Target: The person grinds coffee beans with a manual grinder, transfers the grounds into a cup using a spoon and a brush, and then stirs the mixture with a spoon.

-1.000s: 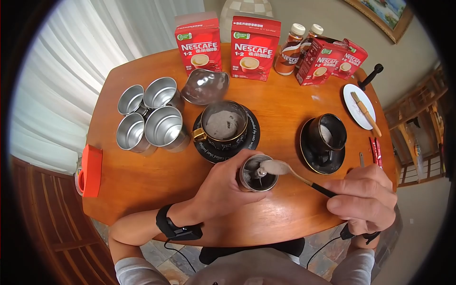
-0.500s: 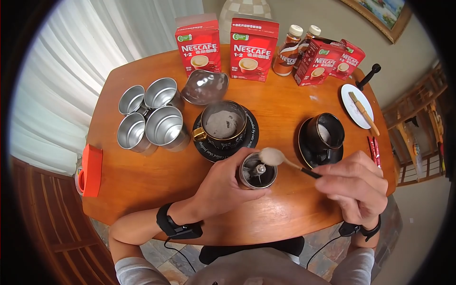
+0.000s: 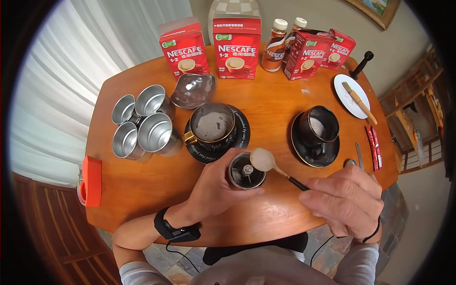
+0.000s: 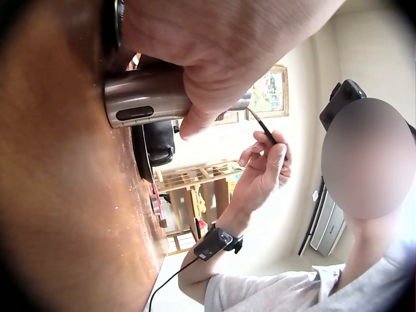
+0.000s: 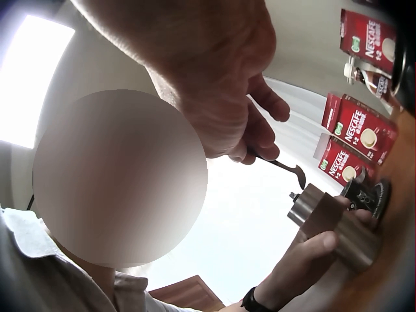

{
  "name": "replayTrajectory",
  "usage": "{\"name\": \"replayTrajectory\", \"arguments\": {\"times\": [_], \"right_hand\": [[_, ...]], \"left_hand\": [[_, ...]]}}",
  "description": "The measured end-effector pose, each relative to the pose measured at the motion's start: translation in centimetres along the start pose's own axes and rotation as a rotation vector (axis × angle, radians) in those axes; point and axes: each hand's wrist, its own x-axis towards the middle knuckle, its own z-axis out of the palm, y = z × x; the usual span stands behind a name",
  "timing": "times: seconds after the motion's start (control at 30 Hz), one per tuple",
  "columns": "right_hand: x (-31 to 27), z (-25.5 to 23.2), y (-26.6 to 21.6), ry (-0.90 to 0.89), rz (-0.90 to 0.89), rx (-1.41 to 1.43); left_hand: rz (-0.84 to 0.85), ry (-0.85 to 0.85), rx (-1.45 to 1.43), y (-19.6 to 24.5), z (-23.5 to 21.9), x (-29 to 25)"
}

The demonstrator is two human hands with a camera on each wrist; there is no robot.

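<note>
In the head view, my left hand (image 3: 213, 185) grips a metal manual coffee grinder (image 3: 255, 182), which stands upright with its top uncovered and a central shaft showing inside. The left wrist view shows the brushed-metal grinder body (image 4: 146, 94) near the tabletop, fingers wrapped around its upper part. My right hand (image 3: 344, 199) pinches the black handle of a spoon (image 3: 262, 160). The spoon's pale bowl is at the grinder's upper right rim. Beyond the grinder, a black cup (image 3: 192, 137) with a gold handle holds greyish powder and sits on a black saucer (image 3: 242, 133).
A second black cup (image 3: 327, 135) stands on its saucer (image 3: 304, 154) at right. Several metal cups (image 3: 154, 133) are grouped at left, near an orange-red object (image 3: 92, 180). Red Nescafe boxes (image 3: 237, 50) and bottles (image 3: 274, 47) line the back. A brush (image 3: 358, 102) rests on a white plate (image 3: 341, 88).
The spoon's bowl has moved from over the grinder's opening to its upper right rim. My left hand keeps its grip on the grinder. The head view has shifted slightly.
</note>
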Motion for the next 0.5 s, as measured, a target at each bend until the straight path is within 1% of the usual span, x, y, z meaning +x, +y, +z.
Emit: {"name": "replayTrajectory", "arguments": {"times": [0.03,0.13,0.2,0.23,0.33,0.43,0.5], "right_hand": [[0.0,-0.1,-0.1,-0.003,-0.014,0.015],[-0.2,0.0,-0.5,-0.015,-0.021,-0.049],[-0.1,-0.1,-0.7,0.001,-0.009,-0.041],[-0.2,-0.1,-0.9,0.002,0.01,-0.048],[-0.7,0.1,-1.8,-0.01,0.091,-0.089],[-0.2,0.0,-0.6,0.0,0.006,-0.083],[0.0,0.1,-1.0,-0.002,0.001,-0.065]], "left_hand": [[-0.009,0.0,-0.016,-0.1,0.0,0.0],[0.046,0.024,0.052,0.0,0.1,0.1],[0.015,0.025,0.003,0.0,0.2,0.0],[0.0,0.025,-0.023,0.0,0.2,-0.1],[0.048,0.01,0.057,-0.1,0.1,0.1],[0.006,0.008,0.02,0.0,0.0,-0.1],[0.041,0.008,0.035,-0.4,0.0,0.1]]}}
